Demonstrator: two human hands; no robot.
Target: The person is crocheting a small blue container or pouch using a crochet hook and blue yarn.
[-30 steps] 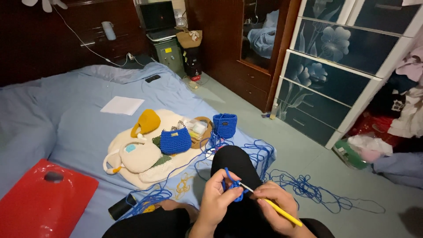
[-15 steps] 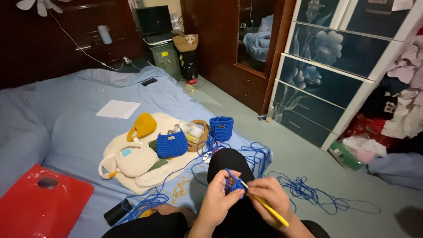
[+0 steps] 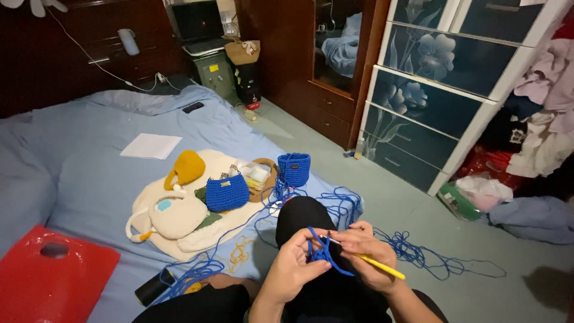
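I see my left hand (image 3: 293, 269) near the bottom of the view, its fingers curled narrow and pinching a small piece of blue crochet work (image 3: 321, 254). My right hand (image 3: 368, 257) touches the same piece from the right, with the fingers closed around a yellow crochet hook (image 3: 379, 267) whose tip goes into the blue loops; I think the tip is inside a stitch, but it is too small to tell surely. Compared with one second ago, both hands sit in almost the same place over my dark knee (image 3: 302, 218), and only the head has turned a little, so the stitching continues without a pause and the piece has not visibly grown. The blue yarn (image 3: 412, 251) runs loose from the work to the right over the pale green floor (image 3: 382, 179) and also to the left across the blue bedsheet (image 3: 78, 173). Farther on the bed lie a blue crochet bag (image 3: 227, 192), a small blue basket (image 3: 294, 168), a yellow pouch (image 3: 186, 167) and a cream bag (image 3: 170, 218). A red cushion (image 3: 51, 281) is at the near left.
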